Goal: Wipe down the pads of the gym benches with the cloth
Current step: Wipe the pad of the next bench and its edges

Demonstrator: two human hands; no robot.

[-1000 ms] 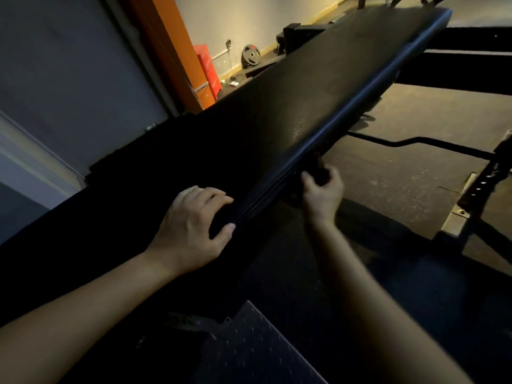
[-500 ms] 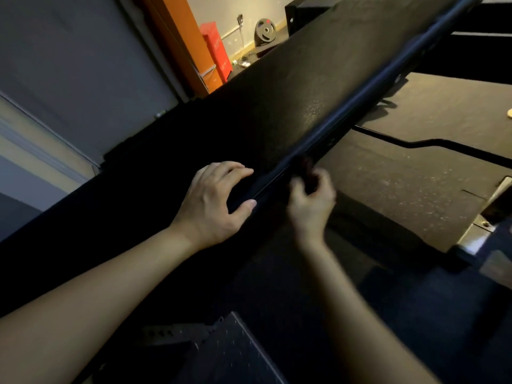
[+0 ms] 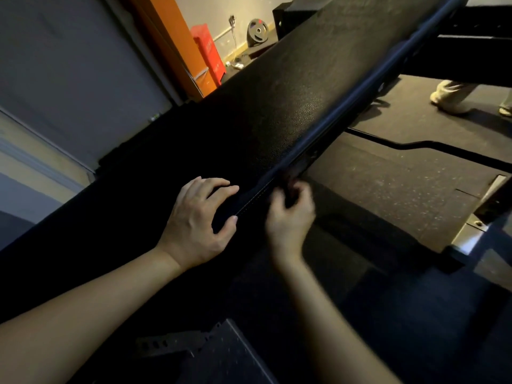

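A long black bench pad (image 3: 291, 87) runs on a slant from lower left to upper right. My left hand (image 3: 199, 220) holds its near edge, fingers curled over the top and thumb against the side. Just right of it, my right hand (image 3: 291, 217) reaches under the same edge. Its fingers are curled round a small dark object (image 3: 291, 187), blurred. I cannot tell whether that is the cloth or part of the bench. No cloth shows plainly anywhere.
Below the pad on the rubber floor lies a black bar (image 3: 415, 146). A person's feet (image 3: 448, 98) stand at upper right. A weight plate (image 3: 257, 33), a red box (image 3: 207, 51) and an orange pillar (image 3: 169, 42) are at the back. A perforated metal plate (image 3: 221, 353) sits by my forearms.
Both hands have shifted slightly along the pad's edge and now sit closer together. The view has swung, bringing a person's feet into sight at upper right.
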